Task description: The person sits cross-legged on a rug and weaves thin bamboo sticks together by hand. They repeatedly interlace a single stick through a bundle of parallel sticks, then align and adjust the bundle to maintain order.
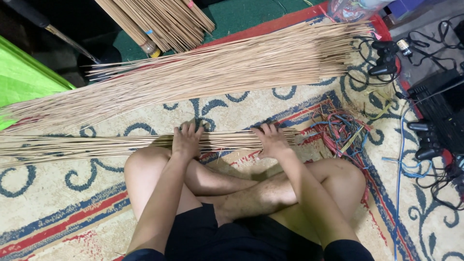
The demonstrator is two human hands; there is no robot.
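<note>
While a patterned carpet (290, 104) of cream ground, blue scrolls and red-and-blue borders fills nearly the whole floor, a strip of green mat (241, 14) shows beyond its red edge at twelve o'clock, and a bright green sheet (21, 72) lies at nine o'clock. Two spreads of thin, pale sticks lie on the carpet: the large heap (217, 72) runs from nine o'clock up towards one o'clock, and the smaller flat row (96, 144) lies crosswise just in front of the person's folded legs. A third, tied bundle of sticks (162, 21) sits at eleven o'clock on the green mat. At three o'clock a black console (435, 106) rests among dark cables, with three black game controllers about it, one up at two o'clock (384, 58). A tangle of coloured wires (338, 130) lies between the row's end and the console. Both hands press flat on the smaller row, fingers spread and gripping nothing: the left hand (186, 140) near the centre, the right hand (271, 140) at the row's three o'clock end.
</note>
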